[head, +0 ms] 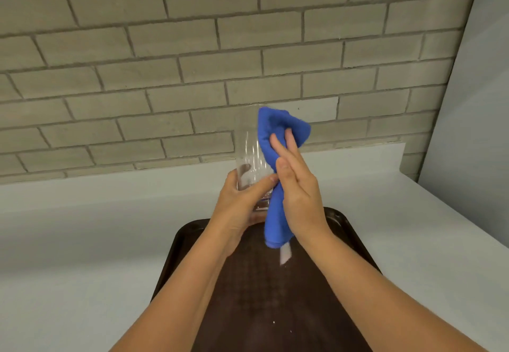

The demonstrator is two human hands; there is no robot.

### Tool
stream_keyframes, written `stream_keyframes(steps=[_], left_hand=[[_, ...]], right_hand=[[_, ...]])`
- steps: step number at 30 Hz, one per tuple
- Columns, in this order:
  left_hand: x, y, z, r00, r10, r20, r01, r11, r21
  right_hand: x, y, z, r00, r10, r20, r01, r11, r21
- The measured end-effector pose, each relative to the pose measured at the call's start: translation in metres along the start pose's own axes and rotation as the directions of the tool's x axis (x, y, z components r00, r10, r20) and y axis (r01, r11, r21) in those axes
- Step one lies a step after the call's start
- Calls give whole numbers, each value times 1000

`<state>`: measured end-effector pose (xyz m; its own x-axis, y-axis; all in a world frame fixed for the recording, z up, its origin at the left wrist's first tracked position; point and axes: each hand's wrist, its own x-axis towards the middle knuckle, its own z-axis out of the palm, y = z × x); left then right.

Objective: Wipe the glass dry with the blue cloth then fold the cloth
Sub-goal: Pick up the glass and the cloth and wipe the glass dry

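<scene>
Two hands up in the air over the brown tray (316,310), and the wiping part looks well underway but not finished, I'd say. The left hand (239,202) is wrapped around the bottom end of the glass (249,153), thumb across the front, so that one's closed on the glass. The right hand (298,191) has its fingers fairly straight and is pressing the blue cloth (278,131) flat against the right side of the glass, so it's holding the cloth more by pushing than by gripping.

Main thing for whatever comes next: the glass stands pretty much upright, long axis running up and down, base in the left hand and open rim up top. The cloth sits just to the right of it, touching its side, bunched near the rim and trailing down past the base. So the right hand is the one next to the bit that gets rubbed, and the left is the one that would turn it.

Cloth is scrunched, nowhere near folded. A white tag (285,255) hangs off its lower end. Below it all is the pale surface (68,241) with a brick wall (137,62) behind. Can't tell from here if the glass is wet or dry
</scene>
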<state>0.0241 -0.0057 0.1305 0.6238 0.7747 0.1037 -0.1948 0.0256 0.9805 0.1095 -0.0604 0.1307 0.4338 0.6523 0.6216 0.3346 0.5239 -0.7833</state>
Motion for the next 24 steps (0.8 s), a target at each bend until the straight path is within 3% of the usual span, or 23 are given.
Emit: stream_keyframes(steps=[2,4,11,14,16,19,21,24], left_hand=[[0,1,-3,993,-28,118,39,995,-89],[1,1,-5,979,-36,199,66,987,-145],[9,-1,-11,948,-7,318,104,952,-289],[10,-5,-11,955,-24,296,118,946,-303],[11,-11,-12,962,-39,270,123,945,-302],[11,-13,-14,956,-24,293,130,928,-348],[11,-12,-15,945,-10,328,141,915,-378],[11,-12,-14,950,-21,312,149,908,-392]], right_hand=[[14,-4,-3,994,-99,39,104,981,-164],[32,-10,-6,994,-101,33,106,976,-192],[16,-6,-1,973,189,-135,-177,980,96],[-13,-4,9,999,7,-45,-11,994,-106],[-19,-5,16,990,-112,86,134,941,-311],[-1,-14,16,974,-158,161,219,836,-504],[21,-21,12,969,-170,179,242,799,-550],[48,-25,6,995,-61,74,87,906,-413]])
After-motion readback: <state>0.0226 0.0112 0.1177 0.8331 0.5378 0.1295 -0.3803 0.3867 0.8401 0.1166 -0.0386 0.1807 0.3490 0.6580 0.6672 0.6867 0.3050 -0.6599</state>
